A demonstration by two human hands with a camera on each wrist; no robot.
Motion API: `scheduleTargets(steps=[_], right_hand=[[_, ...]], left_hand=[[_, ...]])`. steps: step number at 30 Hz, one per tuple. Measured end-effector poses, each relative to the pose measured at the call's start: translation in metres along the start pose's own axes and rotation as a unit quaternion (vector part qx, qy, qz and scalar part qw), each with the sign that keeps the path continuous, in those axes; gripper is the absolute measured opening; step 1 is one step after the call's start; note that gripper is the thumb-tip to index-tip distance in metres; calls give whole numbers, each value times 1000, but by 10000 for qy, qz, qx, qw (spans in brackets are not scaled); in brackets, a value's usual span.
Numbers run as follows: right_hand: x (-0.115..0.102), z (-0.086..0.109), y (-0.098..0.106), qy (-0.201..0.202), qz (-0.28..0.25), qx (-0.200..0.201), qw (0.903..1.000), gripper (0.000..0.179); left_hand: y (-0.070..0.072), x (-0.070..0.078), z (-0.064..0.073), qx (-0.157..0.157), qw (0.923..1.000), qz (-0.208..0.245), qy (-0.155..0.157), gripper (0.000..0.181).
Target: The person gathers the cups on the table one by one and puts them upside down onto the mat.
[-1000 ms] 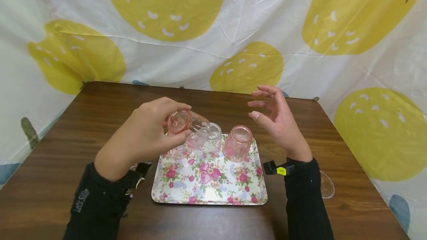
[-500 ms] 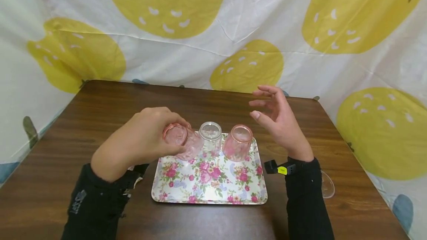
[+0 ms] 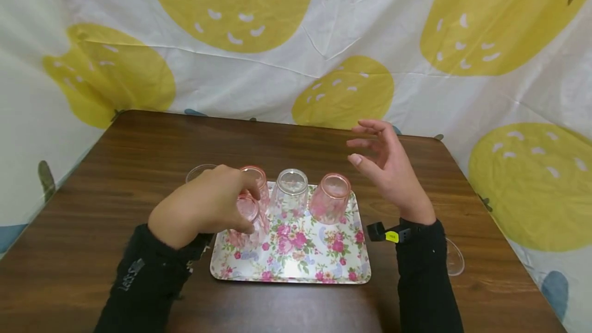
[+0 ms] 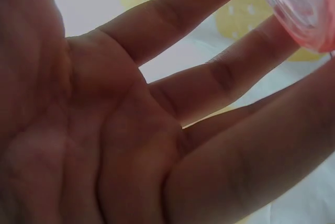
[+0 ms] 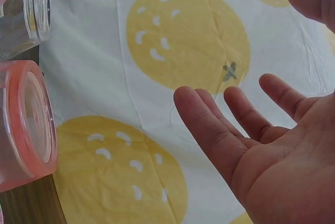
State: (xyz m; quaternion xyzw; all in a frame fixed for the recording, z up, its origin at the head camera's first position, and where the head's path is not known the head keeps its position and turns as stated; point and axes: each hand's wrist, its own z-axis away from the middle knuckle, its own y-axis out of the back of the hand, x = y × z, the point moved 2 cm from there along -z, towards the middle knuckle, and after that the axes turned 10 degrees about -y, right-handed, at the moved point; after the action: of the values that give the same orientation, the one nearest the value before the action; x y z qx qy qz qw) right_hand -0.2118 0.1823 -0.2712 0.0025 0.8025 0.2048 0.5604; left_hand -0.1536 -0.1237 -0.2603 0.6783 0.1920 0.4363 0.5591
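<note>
In the head view my left hand (image 3: 208, 204) holds a small pink glass (image 3: 248, 207), base up, over the left side of a floral tray (image 3: 291, 269). Whether its mouth touches the tray is unclear. The left wrist view shows the pink base at the upper right, beyond the extended fingers (image 4: 209, 82); the fingertips are partly out of frame. Behind the held glass, a second pink glass (image 3: 259, 184) stands upside down. Beside it are an upturned clear glass (image 3: 291, 194) and another upturned pink glass (image 3: 329, 202). My right hand (image 3: 386, 168) hovers right of the tray, fingers loosely bent, holding nothing.
A clear round rim (image 3: 199, 171) shows on the brown table (image 3: 185, 137) behind my left hand. Another clear rim (image 3: 455, 257) lies by the right sleeve. A white cloth (image 3: 259, 86) with yellow fruit prints hangs behind the table.
My left hand brought the pink glass from a sideways tilt down to base-up, then toward the tray's near left part. The pink glass behind came into sight. The right hand stayed almost still.
</note>
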Motion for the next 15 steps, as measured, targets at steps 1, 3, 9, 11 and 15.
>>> scheduleTargets(steps=[1, 3, 9, 11, 15], right_hand=[[0, 0, 0, 8, -17, 4, 10000, 58], [0, 0, 0, 16, -61, 15, 10000, 58], [-1, 0, 0, 27, -49, 24, 10000, 58], [0, 0, 0, 22, -48, 25, 10000, 58], [0, 0, 0, 42, -49, 17, 10000, 57]], left_hand=[[-1, 0, -1, -46, 10000, 26, 35, 43], [-4, 0, -4, -117, 9998, 75, 139, 44], [-7, 0, -8, -248, 9990, 69, 368, 45], [-7, -1, -9, -260, 9989, 80, 378, 45], [-9, -2, -11, -290, 9990, -2, 348, 44]])
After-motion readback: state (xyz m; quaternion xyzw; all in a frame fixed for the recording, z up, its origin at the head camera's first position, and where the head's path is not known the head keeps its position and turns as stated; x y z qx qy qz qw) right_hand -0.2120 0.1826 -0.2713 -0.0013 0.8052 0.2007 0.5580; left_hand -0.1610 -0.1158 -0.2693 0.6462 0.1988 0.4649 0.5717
